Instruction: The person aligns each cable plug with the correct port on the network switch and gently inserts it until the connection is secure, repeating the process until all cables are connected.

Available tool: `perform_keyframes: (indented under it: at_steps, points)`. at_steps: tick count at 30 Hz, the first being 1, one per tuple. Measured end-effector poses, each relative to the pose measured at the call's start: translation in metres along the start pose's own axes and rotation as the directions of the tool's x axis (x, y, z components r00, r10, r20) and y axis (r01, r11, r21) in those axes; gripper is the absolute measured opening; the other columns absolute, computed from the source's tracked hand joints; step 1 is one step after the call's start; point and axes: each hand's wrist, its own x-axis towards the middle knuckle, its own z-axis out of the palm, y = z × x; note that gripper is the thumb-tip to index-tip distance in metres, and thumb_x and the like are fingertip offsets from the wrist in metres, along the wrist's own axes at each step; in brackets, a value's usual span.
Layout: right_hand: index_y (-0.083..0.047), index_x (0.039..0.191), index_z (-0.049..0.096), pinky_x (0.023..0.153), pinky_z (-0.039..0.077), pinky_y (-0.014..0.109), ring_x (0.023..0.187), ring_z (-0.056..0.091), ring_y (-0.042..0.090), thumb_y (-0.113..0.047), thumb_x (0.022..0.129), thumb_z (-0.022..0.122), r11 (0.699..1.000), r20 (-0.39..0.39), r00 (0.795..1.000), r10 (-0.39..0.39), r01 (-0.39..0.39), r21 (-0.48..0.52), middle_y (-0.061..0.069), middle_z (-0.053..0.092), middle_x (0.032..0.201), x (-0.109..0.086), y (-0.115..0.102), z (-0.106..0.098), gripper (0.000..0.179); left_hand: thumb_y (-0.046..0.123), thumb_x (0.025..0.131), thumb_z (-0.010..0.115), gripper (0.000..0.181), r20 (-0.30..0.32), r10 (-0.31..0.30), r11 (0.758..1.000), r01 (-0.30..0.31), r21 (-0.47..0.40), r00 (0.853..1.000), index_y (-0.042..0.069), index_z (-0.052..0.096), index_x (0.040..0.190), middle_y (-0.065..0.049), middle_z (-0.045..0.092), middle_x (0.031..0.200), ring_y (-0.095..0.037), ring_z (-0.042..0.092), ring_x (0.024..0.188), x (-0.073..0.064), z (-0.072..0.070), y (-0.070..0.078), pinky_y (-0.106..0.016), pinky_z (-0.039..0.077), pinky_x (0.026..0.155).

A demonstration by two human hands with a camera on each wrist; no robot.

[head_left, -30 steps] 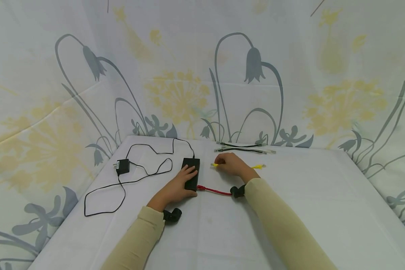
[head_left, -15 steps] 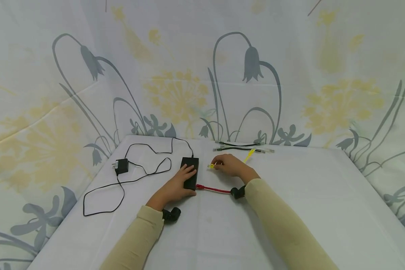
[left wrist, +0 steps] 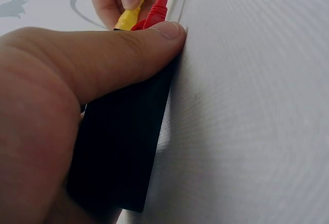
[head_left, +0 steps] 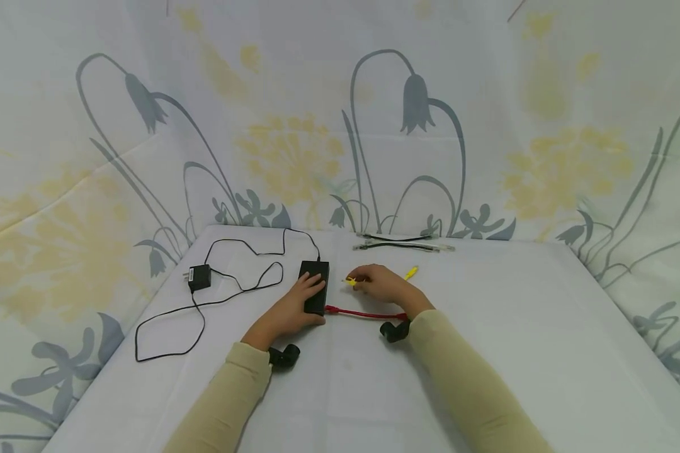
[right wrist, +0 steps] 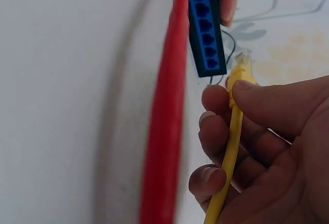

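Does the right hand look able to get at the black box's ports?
Likely yes: several empty blue ports face the right hand, and the red cable runs beside, not across, them.

Soft, muted light, faint shadows; red cable [right wrist: 168,106] blurred in right wrist view
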Motion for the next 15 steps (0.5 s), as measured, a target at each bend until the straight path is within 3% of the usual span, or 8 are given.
perform_keyframes:
  at_steps: [6, 15]
  points:
    - [-0.026, 0.123, 0.058, 0.096, 0.046, 0.041, 0.105, 0.057, 0.019, -0.024, 0.099, 0.053, 0.997, -0.027, 0.999, 0.045, -0.043, 0.059, 0.004, 0.062, 0.118, -0.005, -0.001, 0.012, 0.025, 0.032, 0.085, 0.075, 0.082, 0.008, -0.006, 1.0, 0.006, 0.0, 1.0, 0.016, 0.032, 0.153, 0.002, 0.017, 0.163, -0.025, 0.0, 0.153, 0.0, -0.001, 0.0, -0.055, 0.019, 0.119]
    - [-0.029, 0.124, 0.059, 0.095, 0.047, 0.041, 0.102, 0.057, 0.018, -0.023, 0.1, 0.053, 0.996, -0.094, 0.996, 0.003, 0.005, 0.084, 0.0, 0.061, 0.119, -0.012, 0.005, 0.017, 0.026, 0.033, 0.085, 0.075, 0.082, 0.014, -0.012, 1.0, 0.012, 0.002, 1.0, 0.017, 0.032, 0.153, 0.002, 0.017, 0.163, -0.024, 0.0, 0.153, 0.0, -0.002, 0.002, -0.054, 0.019, 0.119]
